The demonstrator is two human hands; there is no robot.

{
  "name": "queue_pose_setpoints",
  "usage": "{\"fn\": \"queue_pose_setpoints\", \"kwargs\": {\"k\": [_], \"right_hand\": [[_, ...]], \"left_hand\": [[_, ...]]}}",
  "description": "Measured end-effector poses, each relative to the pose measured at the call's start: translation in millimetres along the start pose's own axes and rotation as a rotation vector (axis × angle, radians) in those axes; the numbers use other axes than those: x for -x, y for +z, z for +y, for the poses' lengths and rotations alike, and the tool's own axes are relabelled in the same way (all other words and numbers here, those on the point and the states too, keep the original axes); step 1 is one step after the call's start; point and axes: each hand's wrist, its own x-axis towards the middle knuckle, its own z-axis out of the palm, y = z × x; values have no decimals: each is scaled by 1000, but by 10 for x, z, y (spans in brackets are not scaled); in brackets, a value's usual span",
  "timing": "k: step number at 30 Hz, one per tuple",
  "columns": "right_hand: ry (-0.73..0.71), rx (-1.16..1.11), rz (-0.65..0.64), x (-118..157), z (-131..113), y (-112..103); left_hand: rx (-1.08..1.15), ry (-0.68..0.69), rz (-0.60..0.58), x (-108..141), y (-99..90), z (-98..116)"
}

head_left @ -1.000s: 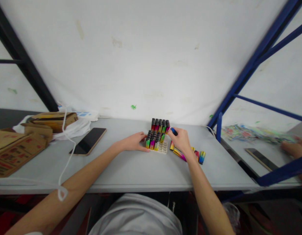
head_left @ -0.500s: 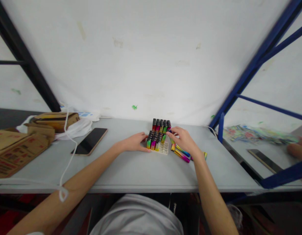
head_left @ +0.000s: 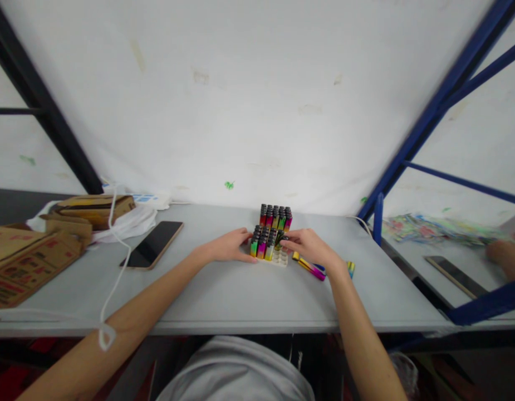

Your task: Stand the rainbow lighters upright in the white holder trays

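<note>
Shiny multicoloured lighters (head_left: 261, 248) with black tops stand upright in rows in a white holed tray (head_left: 281, 260), whose front right holes show bare. Around the tray's left side curls my left hand (head_left: 230, 245), thumb at the front corner and fingers farther back. My right hand (head_left: 309, 245) pinches a lighter (head_left: 284, 238) by its dark top at the tray's right side; its lower end is partly hidden. Loose lighters lie to the right, among them a yellow and magenta one (head_left: 309, 266) below my right hand.
Behind the tray stands another block of upright lighters (head_left: 276, 214). At left are a phone (head_left: 152, 245), cardboard boxes (head_left: 35, 259) and a white cable (head_left: 115, 278). A blue frame post (head_left: 407, 145) rises at right; beyond it are another phone (head_left: 455, 275) and another person's hand (head_left: 508, 257).
My right hand has moved slightly down and left, bringing the lighter in against the tray's right side. My left hand stays at the tray.
</note>
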Motion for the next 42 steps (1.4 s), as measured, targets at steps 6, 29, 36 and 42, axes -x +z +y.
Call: {"fn": "queue_pose_setpoints", "kwargs": {"k": [6, 29, 36, 42], "right_hand": [[116, 184, 82, -74, -36, 94], [550, 232, -160, 281, 454, -331], [348, 200, 85, 294, 564, -351], [81, -150, 368, 245, 372, -389]], "left_hand": [[-7, -8, 0, 9, 7, -7], [-17, -23, 10, 29, -14, 1], [-1, -15, 15, 27, -9, -18], [11, -22, 18, 28, -4, -18]]}}
